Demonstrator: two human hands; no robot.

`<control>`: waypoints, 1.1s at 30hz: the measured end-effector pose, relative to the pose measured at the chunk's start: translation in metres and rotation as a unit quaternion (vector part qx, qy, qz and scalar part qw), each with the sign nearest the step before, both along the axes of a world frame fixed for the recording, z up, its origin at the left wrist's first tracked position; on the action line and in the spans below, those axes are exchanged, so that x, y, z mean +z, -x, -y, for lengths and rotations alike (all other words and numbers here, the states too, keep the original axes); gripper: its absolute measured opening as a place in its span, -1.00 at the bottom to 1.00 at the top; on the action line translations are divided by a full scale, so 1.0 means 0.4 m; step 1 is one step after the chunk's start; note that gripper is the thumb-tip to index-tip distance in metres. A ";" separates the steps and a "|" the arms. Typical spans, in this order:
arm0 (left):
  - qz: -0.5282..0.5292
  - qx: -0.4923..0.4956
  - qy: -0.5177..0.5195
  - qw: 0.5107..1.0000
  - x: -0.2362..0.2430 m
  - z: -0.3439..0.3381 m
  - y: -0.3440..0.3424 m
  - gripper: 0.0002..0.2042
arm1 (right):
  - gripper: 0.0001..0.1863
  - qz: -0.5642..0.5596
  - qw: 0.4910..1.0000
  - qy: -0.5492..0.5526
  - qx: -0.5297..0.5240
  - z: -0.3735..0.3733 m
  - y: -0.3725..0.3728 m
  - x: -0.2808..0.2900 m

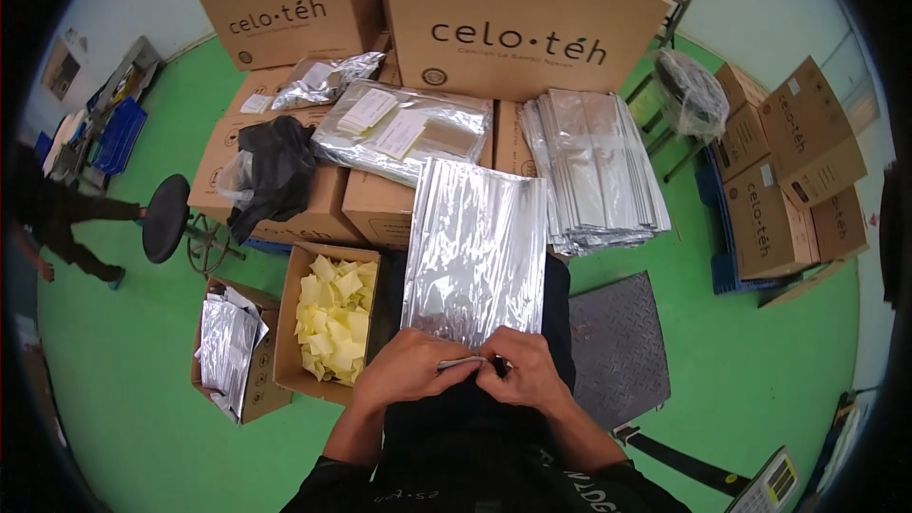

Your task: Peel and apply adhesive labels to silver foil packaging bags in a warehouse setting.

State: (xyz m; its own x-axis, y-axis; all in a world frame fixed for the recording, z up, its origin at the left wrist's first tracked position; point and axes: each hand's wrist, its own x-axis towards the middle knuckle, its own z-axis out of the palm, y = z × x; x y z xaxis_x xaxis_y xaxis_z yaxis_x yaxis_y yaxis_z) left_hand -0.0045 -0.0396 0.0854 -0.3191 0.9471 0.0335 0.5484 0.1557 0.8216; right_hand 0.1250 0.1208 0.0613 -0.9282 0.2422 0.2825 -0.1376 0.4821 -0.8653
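Observation:
A long silver foil pouch (473, 256), or a stack of them, lies over my lap. My left hand (413, 366) and my right hand (518, 369) pinch its near end, which is folded or gathered between the thumbs and fingers, almost touching each other. Beyond it, a large stack of flat silver pouches (594, 166) rests on cardboard boxes, beside a wide foil package (442, 133) with white labels on top. Left of my hands stands a box of crumpled pale yellow paper slips (332, 318), and next to that a box of silver scraps (226, 351).
Large cartons (522, 9) stand behind, with a black plastic bag (271, 171) on the left. A round stool (166, 218) and a walking person (62, 223) are at left. A wrapped stool (692, 90), palleted boxes (788, 142) and a scale's metal platform (617, 332) are at right.

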 end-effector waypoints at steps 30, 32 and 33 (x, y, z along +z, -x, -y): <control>0.165 0.226 -0.134 0.951 -0.051 -0.030 -0.052 -0.92 | -0.93 0.069 0.948 0.303 -0.076 -0.013 0.020 0.011; 0.365 0.290 -0.237 0.852 -0.099 -0.023 -0.050 -0.93 | -0.95 0.014 0.913 0.395 -0.098 -0.032 0.019 -0.048; 0.362 0.293 -0.236 0.853 -0.092 -0.027 -0.044 -0.93 | -0.95 -0.035 0.866 0.484 -0.122 -0.039 0.016 -0.074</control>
State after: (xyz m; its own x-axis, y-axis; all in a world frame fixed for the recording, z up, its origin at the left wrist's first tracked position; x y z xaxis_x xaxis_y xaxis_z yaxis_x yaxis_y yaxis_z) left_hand 0.0132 -0.0287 0.0486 -0.8315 0.5541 -0.0401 -0.1884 -0.2132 0.9587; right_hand 0.1184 0.1362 0.0315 -0.8047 0.5838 -0.1080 -0.2029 -0.4414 -0.8741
